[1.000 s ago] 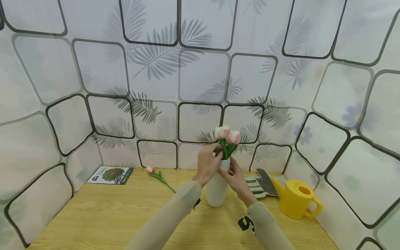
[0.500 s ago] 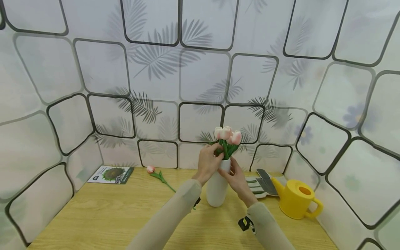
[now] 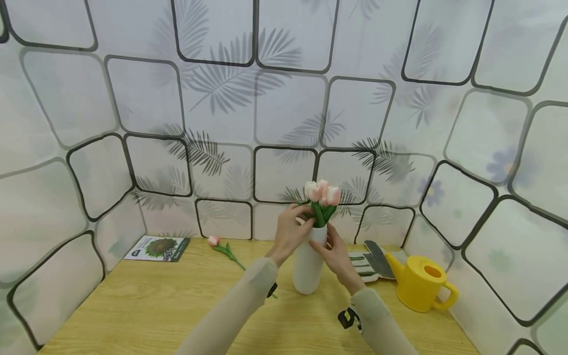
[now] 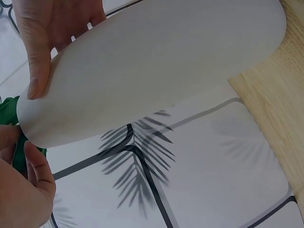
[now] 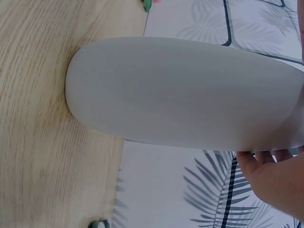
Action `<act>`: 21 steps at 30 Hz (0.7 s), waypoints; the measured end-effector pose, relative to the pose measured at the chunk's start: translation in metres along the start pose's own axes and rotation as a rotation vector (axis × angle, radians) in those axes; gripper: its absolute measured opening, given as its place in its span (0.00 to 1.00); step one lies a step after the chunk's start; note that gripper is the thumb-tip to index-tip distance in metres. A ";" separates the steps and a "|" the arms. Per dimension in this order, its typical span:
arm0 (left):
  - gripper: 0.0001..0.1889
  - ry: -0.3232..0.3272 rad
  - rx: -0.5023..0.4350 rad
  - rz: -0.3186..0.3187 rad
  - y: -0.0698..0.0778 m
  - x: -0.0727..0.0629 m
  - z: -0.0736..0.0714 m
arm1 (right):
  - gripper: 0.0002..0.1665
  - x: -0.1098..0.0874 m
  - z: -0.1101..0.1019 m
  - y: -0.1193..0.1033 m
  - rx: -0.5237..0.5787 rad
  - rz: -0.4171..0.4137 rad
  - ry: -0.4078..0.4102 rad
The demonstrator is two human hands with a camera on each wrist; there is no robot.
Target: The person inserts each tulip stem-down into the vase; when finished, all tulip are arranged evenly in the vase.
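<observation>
A tall white vase [image 3: 307, 268] stands upright on the table, with several pink-and-white tulips [image 3: 323, 192] in its mouth. My left hand [image 3: 290, 230] is at the vase's rim, its thumb and fingers pinching the green leaves and stems of a tulip. In the left wrist view, those green leaves [image 4: 8, 110] show beside the fingertips at the rim. My right hand [image 3: 336, 254] grips the vase's neck from the right, thumb on the near side and fingers behind. Stems inside the vase are hidden.
A single tulip [image 3: 226, 250] lies on the table [image 3: 146, 305], left of the vase. Farther left is a card with a sunflower picture [image 3: 157, 248]. To the right are a striped glove [image 3: 361, 266], a grey trowel blade [image 3: 379, 259] and a yellow watering can [image 3: 419, 283]. Patterned walls enclose the table.
My left hand and forearm have shifted slightly left, fingers still at the leaves. The tulip heads have turned a little. My right hand and the vase stay in place.
</observation>
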State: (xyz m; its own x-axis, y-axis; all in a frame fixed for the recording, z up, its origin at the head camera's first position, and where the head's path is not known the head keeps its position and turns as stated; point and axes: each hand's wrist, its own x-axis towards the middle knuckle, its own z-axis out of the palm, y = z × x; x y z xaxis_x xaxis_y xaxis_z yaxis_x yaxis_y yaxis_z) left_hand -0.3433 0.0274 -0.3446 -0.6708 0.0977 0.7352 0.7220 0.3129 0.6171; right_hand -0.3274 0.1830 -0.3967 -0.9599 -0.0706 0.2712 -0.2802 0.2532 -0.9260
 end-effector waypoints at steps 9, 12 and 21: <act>0.08 0.016 -0.019 0.011 -0.008 -0.005 -0.010 | 0.47 -0.017 0.001 -0.034 -0.016 0.035 -0.017; 0.07 0.023 -0.019 0.006 -0.012 -0.006 -0.014 | 0.47 -0.019 0.001 -0.037 -0.016 0.034 -0.016; 0.08 -0.002 -0.048 -0.028 -0.029 -0.014 -0.025 | 0.47 -0.016 0.000 -0.033 -0.015 0.038 -0.005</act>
State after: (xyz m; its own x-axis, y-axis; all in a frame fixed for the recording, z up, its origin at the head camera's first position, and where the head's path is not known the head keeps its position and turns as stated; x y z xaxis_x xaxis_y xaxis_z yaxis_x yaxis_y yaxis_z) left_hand -0.3504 -0.0067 -0.3654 -0.6912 0.0911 0.7169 0.7101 0.2694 0.6505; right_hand -0.3023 0.1754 -0.3704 -0.9698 -0.0653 0.2350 -0.2439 0.2703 -0.9314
